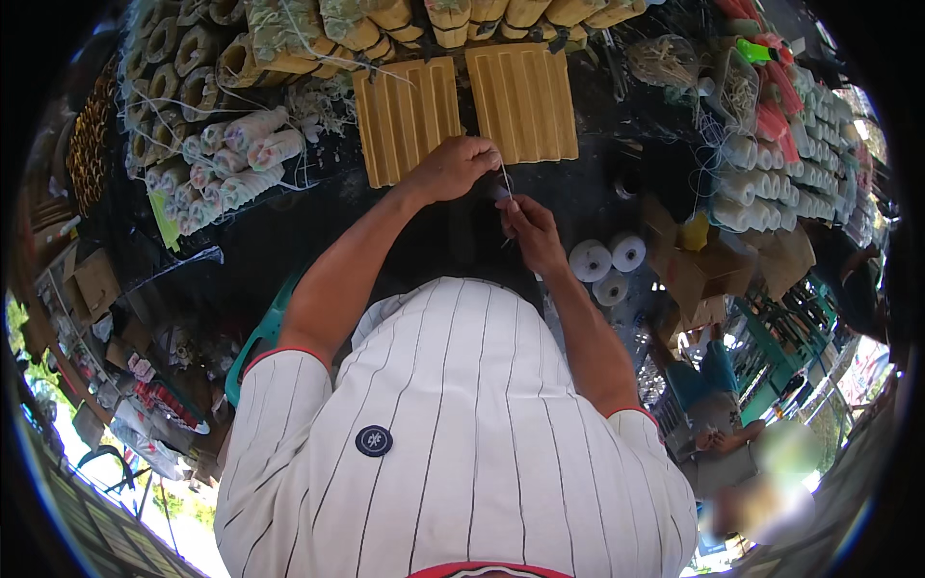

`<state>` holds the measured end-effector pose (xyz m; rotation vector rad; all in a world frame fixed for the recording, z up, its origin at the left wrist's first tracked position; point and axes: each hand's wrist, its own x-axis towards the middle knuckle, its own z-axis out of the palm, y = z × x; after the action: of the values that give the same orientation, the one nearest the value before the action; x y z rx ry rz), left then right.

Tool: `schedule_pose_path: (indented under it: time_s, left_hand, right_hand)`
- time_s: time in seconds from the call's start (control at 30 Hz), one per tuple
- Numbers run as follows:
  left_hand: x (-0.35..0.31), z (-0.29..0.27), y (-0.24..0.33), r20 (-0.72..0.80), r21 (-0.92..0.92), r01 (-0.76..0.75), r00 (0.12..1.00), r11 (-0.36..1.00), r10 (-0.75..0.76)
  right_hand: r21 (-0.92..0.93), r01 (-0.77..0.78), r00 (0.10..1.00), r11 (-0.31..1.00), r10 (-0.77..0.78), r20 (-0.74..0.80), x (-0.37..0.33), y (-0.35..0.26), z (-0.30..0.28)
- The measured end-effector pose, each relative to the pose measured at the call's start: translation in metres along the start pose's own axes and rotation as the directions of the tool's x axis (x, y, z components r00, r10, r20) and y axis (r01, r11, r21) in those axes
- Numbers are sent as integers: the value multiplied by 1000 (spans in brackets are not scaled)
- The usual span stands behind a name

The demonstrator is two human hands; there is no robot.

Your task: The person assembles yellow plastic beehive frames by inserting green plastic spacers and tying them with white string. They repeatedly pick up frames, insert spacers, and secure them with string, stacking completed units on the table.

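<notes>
A thin white string point(507, 178) runs taut between my two hands. My left hand point(461, 166) is closed in a fist-like pinch on its upper end. Lower and to the right, my right hand point(532, 231) pinches it between thumb and fingers, and a short tail hangs below. Just beyond my hands lie two tan ridged trays point(409, 120), side by side on the dark table; the right-hand ridged tray point(523, 104) is nearest my left fingertips. A small dark round thing sits partly hidden behind my right hand.
Bundled bamboo-like tubes point(381, 24) line the back. White-wrapped rolls point(231, 159) are stacked left, with more white rolls point(761, 188) at right. Three white thread spools point(590, 260) stand right of my hand, near a cardboard box point(708, 270). Another person point(713, 414) sits at lower right.
</notes>
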<state>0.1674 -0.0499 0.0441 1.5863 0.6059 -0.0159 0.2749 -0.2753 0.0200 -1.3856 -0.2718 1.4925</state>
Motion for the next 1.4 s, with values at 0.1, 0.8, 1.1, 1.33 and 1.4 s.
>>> schedule_pose_path:
  time_s: [0.1,0.8,1.1,1.33,1.4]
  left_hand:
    - [29,-13,8,129,-289,243,968,926,-214]
    - [94,-76,82,239,108,-54,971,993,27]
    - [94,-74,6,196,891,-349,873,292,446]
    - [131,-63,-11,56,941,-253,770,224,636]
    - [138,-65,-16,40,947,-244,736,210,676]
  right_hand:
    - [18,59,995,998,-57,-85,14,-2,-8]
    - [639,57,986,767,-145,87,64,-37,-11]
    - [446,-51,998,893,30,56,51,-9,-14]
    - [384,-1,979,923,80,-190,66,2,-12]
    - [331,39,969,943,46,-244,70,5,-10]
